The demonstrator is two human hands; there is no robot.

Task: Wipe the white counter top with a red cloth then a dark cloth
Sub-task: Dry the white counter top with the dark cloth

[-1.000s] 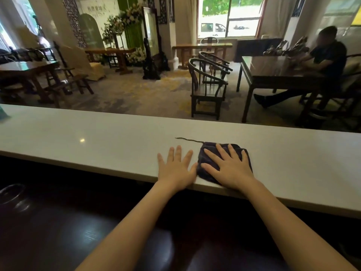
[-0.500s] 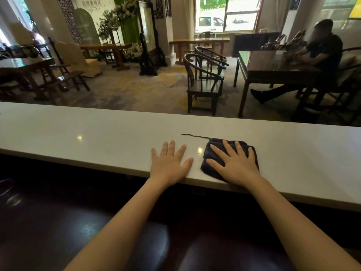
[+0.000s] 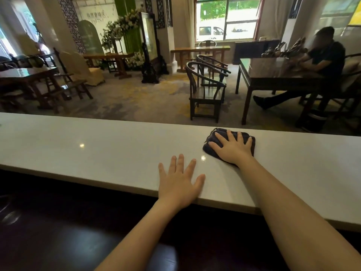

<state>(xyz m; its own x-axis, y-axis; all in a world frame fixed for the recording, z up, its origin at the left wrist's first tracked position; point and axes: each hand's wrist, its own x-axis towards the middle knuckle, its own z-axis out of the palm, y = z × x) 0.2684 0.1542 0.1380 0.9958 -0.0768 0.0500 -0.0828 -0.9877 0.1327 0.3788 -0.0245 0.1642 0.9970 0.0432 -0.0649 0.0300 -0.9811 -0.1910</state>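
Pressing dark cloth (image 3: 212,142) with splayed right hand (image 3: 233,150); left hand (image 3: 178,181) flat on counter (image 3: 97,149)

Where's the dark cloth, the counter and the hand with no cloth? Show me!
dark cloth (image 3: 212,138): head view, left edge of the cloth beside the fingers.
counter (image 3: 97,149): head view, bare white top left of the hands.
left hand (image 3: 178,181): head view, back of the hand, flat on the counter.

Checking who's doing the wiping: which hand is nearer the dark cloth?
Right. The right hand lies flat on the dark cloth; the left hand rests bare on the counter, apart from it.
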